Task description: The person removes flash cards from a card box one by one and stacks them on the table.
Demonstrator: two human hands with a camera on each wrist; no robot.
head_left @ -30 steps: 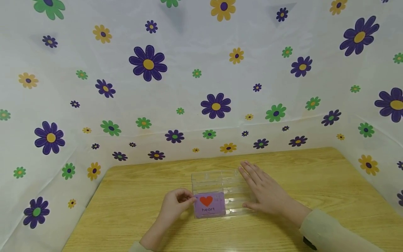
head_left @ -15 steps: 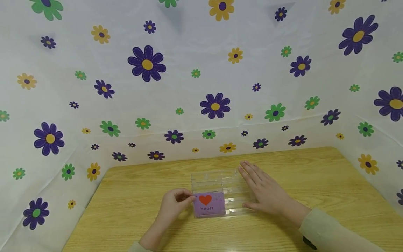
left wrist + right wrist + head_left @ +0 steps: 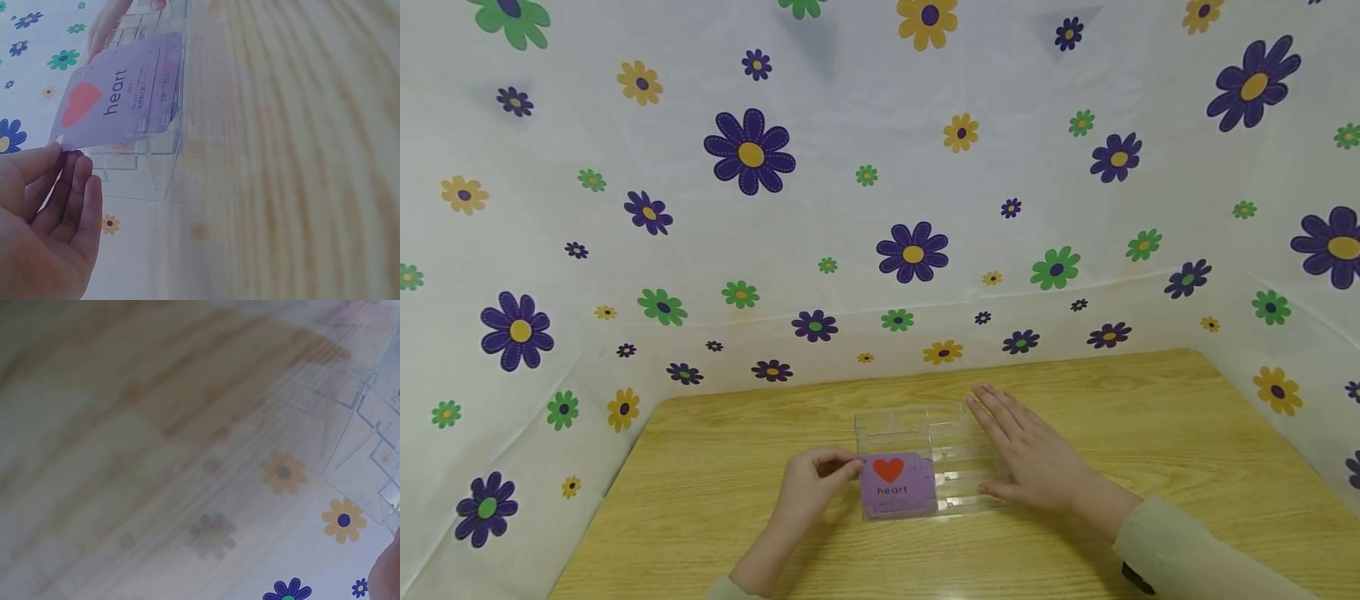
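Note:
A purple flashcard point(image 3: 917, 492) with a red heart and the word "heart" stands in the front left compartment of a clear plastic stepped rack point(image 3: 891, 423). My left hand point(image 3: 808, 492) pinches its upper left corner between thumb and index finger. Seen from the left wrist, the heart flashcard point(image 3: 128, 94) sits higher than at least one more purple card point(image 3: 172, 75), whose printed edge shows beside it. With fingers stretched out, my right hand point(image 3: 1037, 458) rests on the right end of the rack and covers part of it.
The rack's right-hand column of tiers point(image 3: 951, 479) shows bare clear plastic. Under it is a wood-grain table point(image 3: 715, 467). White flower-print cloth point(image 3: 850, 217) surrounds the table at the back and both sides.
The heart flashcard has risen slightly in its compartment, together with my left fingertips. My right hand keeps its place on the rack.

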